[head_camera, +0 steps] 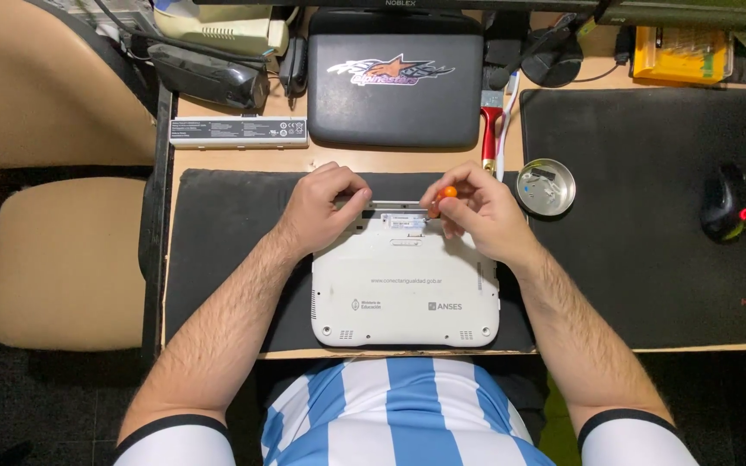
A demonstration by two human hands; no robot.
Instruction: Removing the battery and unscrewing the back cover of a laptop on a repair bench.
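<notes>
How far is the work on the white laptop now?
Done: the long white battery lies apart on the desk. In hand: the left hand steadies the upturned white laptop at its far edge; the right hand holds an orange-handled screwdriver there. Left: the bottom cover looks still on.

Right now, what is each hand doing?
Left hand: closed, gripping the white laptop's far edge.
Right hand: closed on an orange-handled screwdriver.
</notes>
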